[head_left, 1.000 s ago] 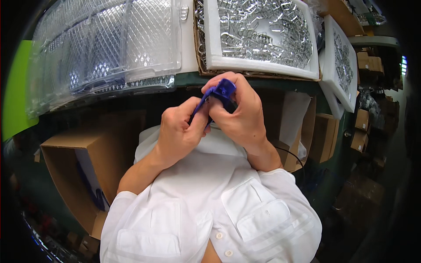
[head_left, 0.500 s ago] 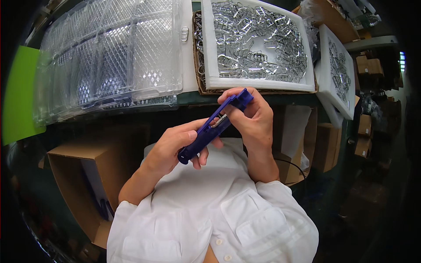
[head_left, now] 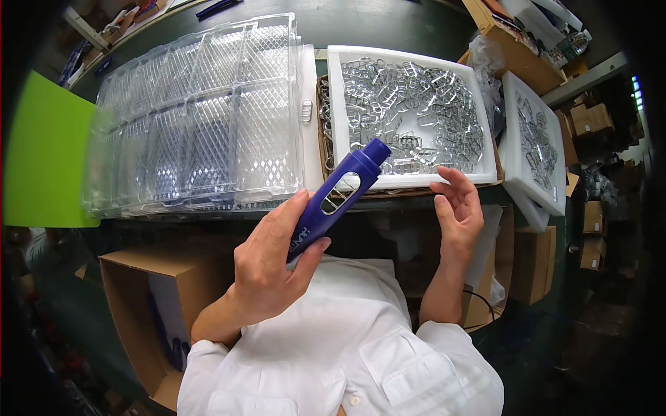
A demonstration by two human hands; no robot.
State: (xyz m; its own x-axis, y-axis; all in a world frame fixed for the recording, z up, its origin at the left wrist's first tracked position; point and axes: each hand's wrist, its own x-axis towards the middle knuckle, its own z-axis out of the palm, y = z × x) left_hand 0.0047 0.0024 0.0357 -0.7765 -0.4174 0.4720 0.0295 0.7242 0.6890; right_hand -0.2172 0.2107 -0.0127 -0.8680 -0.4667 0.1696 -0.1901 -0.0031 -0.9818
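Observation:
My left hand (head_left: 267, 267) is wrapped round the lower part of a dark blue plastic tube-shaped housing (head_left: 318, 220). The housing tilts up to the right, its stepped narrow end uppermost. Through its oval window shows a silver metal piece (head_left: 337, 197), partly hidden inside. Away to the right, my right hand (head_left: 458, 211) holds nothing; its fingers are apart and loosely bent. It hovers at the front edge of a white foam tray (head_left: 444, 179), which carries many loose silver wire clips (head_left: 444, 114).
Stacked clear plastic trays (head_left: 270, 149) stand at the left, beside a bright green panel (head_left: 52, 152). One clip (head_left: 306, 111) lies on a white strip. A second foam tray (head_left: 510, 104) leans at right. Below the bench, a cardboard box (head_left: 142, 270) holds blue parts.
My right hand has let go of the blue housing and moved right and down. My left hand has turned the housing so its oval window shows. The view has tilted up over the bench.

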